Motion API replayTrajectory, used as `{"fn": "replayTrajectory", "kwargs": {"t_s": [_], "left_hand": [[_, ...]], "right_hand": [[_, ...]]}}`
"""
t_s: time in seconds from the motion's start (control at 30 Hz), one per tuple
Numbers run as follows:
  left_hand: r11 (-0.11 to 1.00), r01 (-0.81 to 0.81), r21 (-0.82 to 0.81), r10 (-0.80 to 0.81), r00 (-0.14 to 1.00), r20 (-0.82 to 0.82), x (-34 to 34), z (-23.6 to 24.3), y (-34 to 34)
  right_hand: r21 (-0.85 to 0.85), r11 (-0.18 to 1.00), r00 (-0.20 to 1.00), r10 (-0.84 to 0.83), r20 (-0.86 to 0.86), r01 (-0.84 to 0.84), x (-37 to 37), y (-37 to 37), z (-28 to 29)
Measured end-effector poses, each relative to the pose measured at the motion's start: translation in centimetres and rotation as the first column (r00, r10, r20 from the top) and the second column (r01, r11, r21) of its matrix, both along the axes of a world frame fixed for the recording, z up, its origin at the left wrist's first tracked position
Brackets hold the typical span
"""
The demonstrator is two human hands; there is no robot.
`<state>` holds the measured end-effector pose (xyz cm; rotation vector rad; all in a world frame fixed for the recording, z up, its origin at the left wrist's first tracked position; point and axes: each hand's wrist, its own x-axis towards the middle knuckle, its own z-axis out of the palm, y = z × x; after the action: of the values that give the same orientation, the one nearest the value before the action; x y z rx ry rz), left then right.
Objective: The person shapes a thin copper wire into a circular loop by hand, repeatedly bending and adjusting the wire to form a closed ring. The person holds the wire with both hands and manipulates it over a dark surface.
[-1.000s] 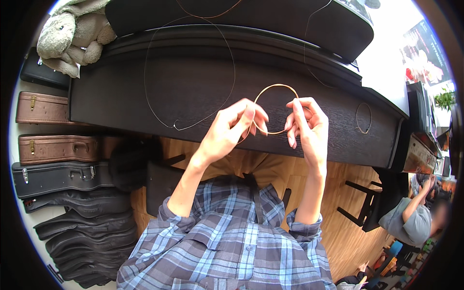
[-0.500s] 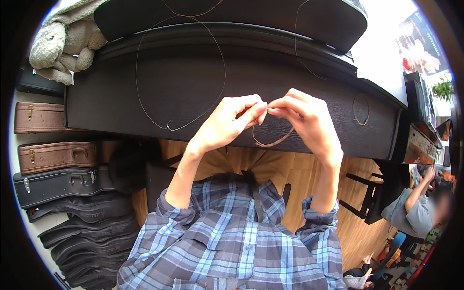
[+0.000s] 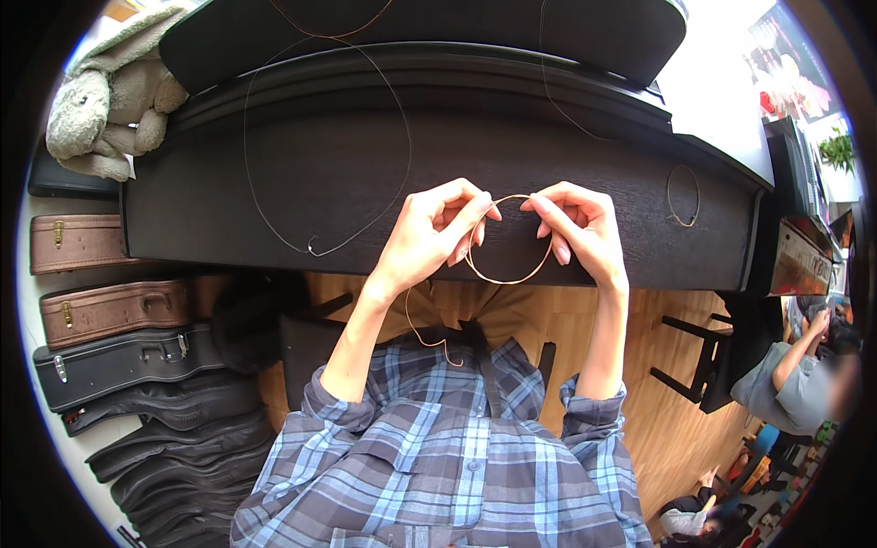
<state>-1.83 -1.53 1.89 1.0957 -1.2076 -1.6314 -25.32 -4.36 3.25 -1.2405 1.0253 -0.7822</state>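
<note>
Pinching a copper-coloured wire, the left hand and the right hand stood before the near part of a black desk. The left fingers gripped the wire against the thumb; the right thumb and index finger nipped it near the top, the remaining right fingers curling loosely below. Between the hands the wire formed a small upright ring, and a length of the same colour hung beneath the left hand, its bent tip before a plaid shirt. To the left, a large loop of thin wire lay on the desk, its upper part meeting a raised rear panel, over which a second copper-coloured arc showed in part. To the right, a small wire loop lay apart from the hands, and a thin strand curved down from the panel. A plush toy sat at the upper left, above brown cases and black cases. Beyond the right forearm, a black stool stood on a wooden floor, near a person in a grey top
</note>
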Motion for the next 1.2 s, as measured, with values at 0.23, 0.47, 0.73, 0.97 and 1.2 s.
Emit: {"fn": "replayTrajectory", "kwargs": {"t_s": [0.23,0.47,0.73,0.97,1.2], "left_hand": [[0.988,-0.05,-0.149,0.075,0.982,0.171,-0.3,0.6,1.3],[0.987,-0.085,-0.137,0.099,0.99,0.097,0.1,0.4,1.0],[0.998,-0.039,-0.046,0.032,0.987,-0.155,1.2,-0.3,0.6],[0.981,-0.164,-0.106,0.16,0.986,-0.043,0.7,-0.5,1.0],[0.97,-0.166,-0.179,0.226,0.889,0.399,0.8,1.5,0.7]], "right_hand": [[-0.043,0.993,0.992,-0.111,0.052,0.113,0.2,0.7,-0.6],[-0.097,0.99,0.994,-0.106,0.009,0.106,0.2,0.9,-0.7],[-0.16,0.981,0.994,-0.098,0.055,0.105,0.1,1.0,-1.1],[-0.223,0.97,0.995,-0.089,0.053,0.099,0.0,1.1,-1.4],[-0.185,0.982,0.996,-0.043,-0.074,0.028,-0.6,1.1,-0.9]]}}
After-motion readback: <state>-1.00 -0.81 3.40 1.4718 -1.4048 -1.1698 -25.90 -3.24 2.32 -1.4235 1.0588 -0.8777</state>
